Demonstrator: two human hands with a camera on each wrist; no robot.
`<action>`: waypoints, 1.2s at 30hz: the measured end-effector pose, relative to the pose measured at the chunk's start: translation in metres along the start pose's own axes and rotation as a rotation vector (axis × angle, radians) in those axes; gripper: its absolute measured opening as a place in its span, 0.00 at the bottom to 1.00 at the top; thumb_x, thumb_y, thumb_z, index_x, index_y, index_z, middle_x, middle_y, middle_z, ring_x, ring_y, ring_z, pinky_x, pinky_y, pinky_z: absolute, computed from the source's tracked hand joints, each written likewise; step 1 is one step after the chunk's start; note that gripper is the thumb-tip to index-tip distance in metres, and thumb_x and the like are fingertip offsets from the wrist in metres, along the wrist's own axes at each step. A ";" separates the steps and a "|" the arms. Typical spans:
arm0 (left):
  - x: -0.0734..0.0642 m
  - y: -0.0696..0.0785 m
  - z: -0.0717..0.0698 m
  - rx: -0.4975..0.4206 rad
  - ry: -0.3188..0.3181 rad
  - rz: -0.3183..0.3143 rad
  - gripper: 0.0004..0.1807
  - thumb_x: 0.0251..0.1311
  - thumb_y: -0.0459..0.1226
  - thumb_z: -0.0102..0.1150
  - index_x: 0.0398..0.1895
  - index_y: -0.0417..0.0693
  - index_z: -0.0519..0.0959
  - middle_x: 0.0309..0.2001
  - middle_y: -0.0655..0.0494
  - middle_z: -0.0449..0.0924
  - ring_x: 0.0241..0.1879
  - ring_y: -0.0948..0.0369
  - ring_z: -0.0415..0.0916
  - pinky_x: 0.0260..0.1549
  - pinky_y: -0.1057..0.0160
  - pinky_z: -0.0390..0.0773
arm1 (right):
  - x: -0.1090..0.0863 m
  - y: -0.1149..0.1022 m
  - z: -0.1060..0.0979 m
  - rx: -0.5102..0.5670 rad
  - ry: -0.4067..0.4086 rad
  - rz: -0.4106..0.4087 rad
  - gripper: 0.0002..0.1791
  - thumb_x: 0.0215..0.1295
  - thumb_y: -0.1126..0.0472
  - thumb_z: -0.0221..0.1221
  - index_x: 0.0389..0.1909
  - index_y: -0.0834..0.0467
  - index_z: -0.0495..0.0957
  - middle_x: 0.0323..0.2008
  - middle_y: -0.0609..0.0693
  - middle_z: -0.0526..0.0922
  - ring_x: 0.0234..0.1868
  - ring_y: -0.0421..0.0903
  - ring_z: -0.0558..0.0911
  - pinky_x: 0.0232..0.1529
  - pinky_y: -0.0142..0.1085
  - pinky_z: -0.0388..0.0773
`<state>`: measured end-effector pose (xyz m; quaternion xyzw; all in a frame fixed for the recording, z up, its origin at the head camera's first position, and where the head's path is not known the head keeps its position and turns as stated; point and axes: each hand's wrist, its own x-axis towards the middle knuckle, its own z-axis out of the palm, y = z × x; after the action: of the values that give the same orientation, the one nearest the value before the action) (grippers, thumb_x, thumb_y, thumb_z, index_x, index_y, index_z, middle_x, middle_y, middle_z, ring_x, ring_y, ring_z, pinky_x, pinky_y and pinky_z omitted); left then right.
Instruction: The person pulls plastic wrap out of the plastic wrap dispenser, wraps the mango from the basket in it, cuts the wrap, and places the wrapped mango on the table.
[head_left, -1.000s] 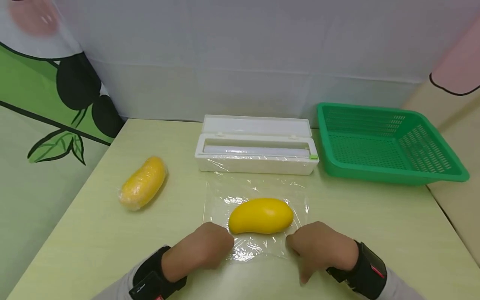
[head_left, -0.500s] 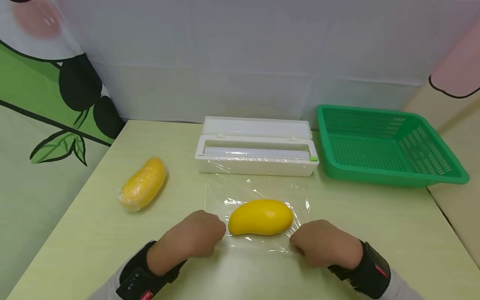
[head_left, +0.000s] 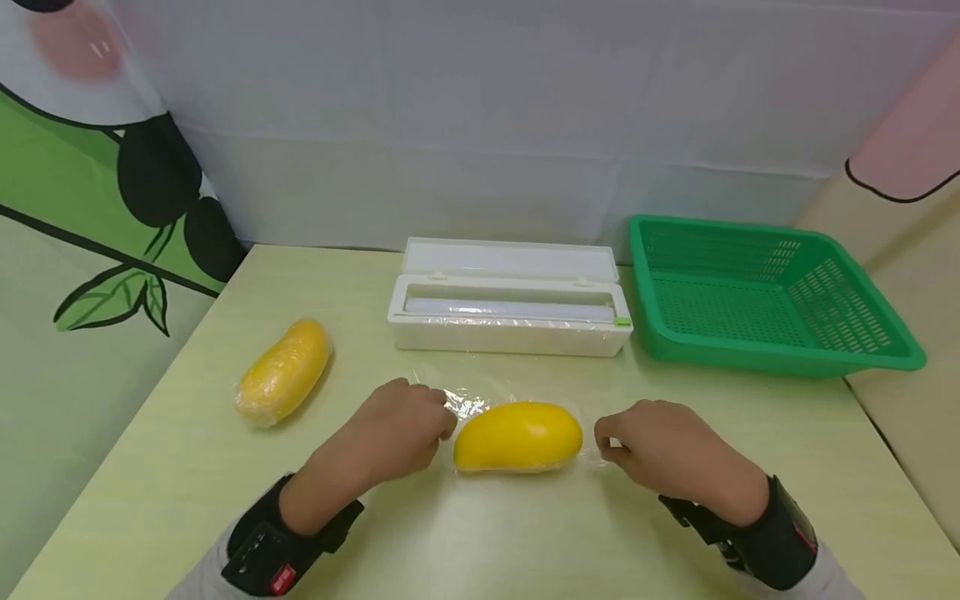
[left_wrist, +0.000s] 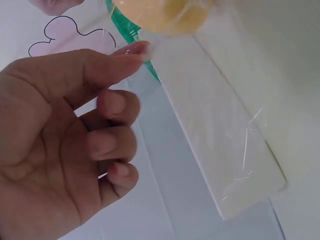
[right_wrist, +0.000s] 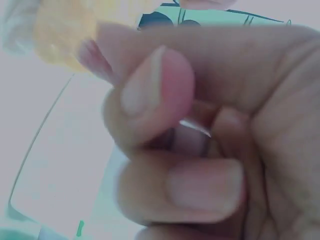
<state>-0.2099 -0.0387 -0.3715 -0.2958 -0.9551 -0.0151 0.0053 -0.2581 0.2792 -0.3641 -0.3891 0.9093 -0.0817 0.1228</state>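
Observation:
A yellow mango [head_left: 517, 437] lies on its side on a sheet of clear cling film [head_left: 467, 405] on the table. My left hand [head_left: 397, 429] is just left of it, thumb and index finger pinching the film's edge; in the left wrist view the other fingers are curled and film glints beyond the fingertips. To the right of the mango, my right hand [head_left: 663, 446] pinches the film's other corner between thumb and index finger. Film spans the mango's near side, between the two hands. Behind it the white cling film dispenser [head_left: 510, 339] stands with its lid up and a roll inside.
At the left of the table lies another mango [head_left: 285, 372], wrapped in film. A green plastic basket [head_left: 750, 358] stands at the back right, beside the dispenser. A pale cloth backdrop [head_left: 510, 192] hangs behind the table.
Both hands have risen and moved away from the near edge, bringing the film's near edge up towards the mango. The left hand has also shifted left. The mango has stayed in place.

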 end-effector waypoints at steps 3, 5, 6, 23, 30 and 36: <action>0.004 0.000 0.005 -0.022 0.077 -0.035 0.16 0.47 0.23 0.55 0.15 0.54 0.76 0.16 0.65 0.62 0.17 0.67 0.53 0.17 0.69 0.51 | 0.003 -0.003 0.000 -0.013 0.108 0.034 0.06 0.63 0.64 0.66 0.31 0.47 0.81 0.23 0.37 0.75 0.21 0.36 0.67 0.23 0.31 0.67; 0.007 0.000 0.009 -0.038 0.130 -0.061 0.15 0.48 0.22 0.55 0.17 0.53 0.78 0.16 0.64 0.65 0.16 0.66 0.54 0.14 0.69 0.51 | 0.006 -0.006 0.003 -0.007 0.190 0.045 0.06 0.62 0.65 0.66 0.31 0.49 0.82 0.24 0.38 0.77 0.23 0.36 0.68 0.25 0.32 0.69; 0.010 0.001 0.012 -0.051 0.155 -0.076 0.14 0.49 0.23 0.56 0.20 0.52 0.81 0.18 0.64 0.69 0.16 0.66 0.58 0.14 0.70 0.54 | 0.008 -0.006 0.004 0.001 0.229 0.050 0.06 0.62 0.66 0.66 0.31 0.51 0.82 0.25 0.39 0.78 0.24 0.37 0.69 0.26 0.32 0.71; 0.031 -0.001 0.034 -0.479 0.190 -0.214 0.11 0.59 0.25 0.57 0.42 0.37 0.85 0.39 0.50 0.86 0.31 0.60 0.77 0.36 0.63 0.79 | 0.037 -0.005 0.034 0.161 0.409 0.055 0.02 0.65 0.66 0.65 0.37 0.58 0.83 0.35 0.46 0.83 0.36 0.42 0.79 0.40 0.38 0.80; 0.033 -0.004 0.038 -0.499 0.234 -0.212 0.09 0.55 0.23 0.60 0.28 0.46 0.77 0.26 0.61 0.75 0.26 0.63 0.69 0.28 0.68 0.73 | 0.048 0.002 0.043 0.247 0.363 0.087 0.02 0.69 0.65 0.61 0.37 0.59 0.81 0.31 0.45 0.81 0.30 0.39 0.74 0.34 0.34 0.76; 0.031 -0.005 0.040 -0.416 0.293 -0.195 0.13 0.52 0.25 0.65 0.24 0.50 0.72 0.28 0.61 0.72 0.29 0.63 0.68 0.30 0.67 0.73 | 0.052 0.008 0.044 0.286 0.347 0.099 0.02 0.69 0.64 0.60 0.37 0.59 0.80 0.29 0.45 0.80 0.27 0.39 0.72 0.30 0.32 0.74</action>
<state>-0.2385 -0.0236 -0.4113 -0.1917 -0.9445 -0.2542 0.0808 -0.2852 0.2447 -0.4165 -0.3029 0.9139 -0.2693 0.0224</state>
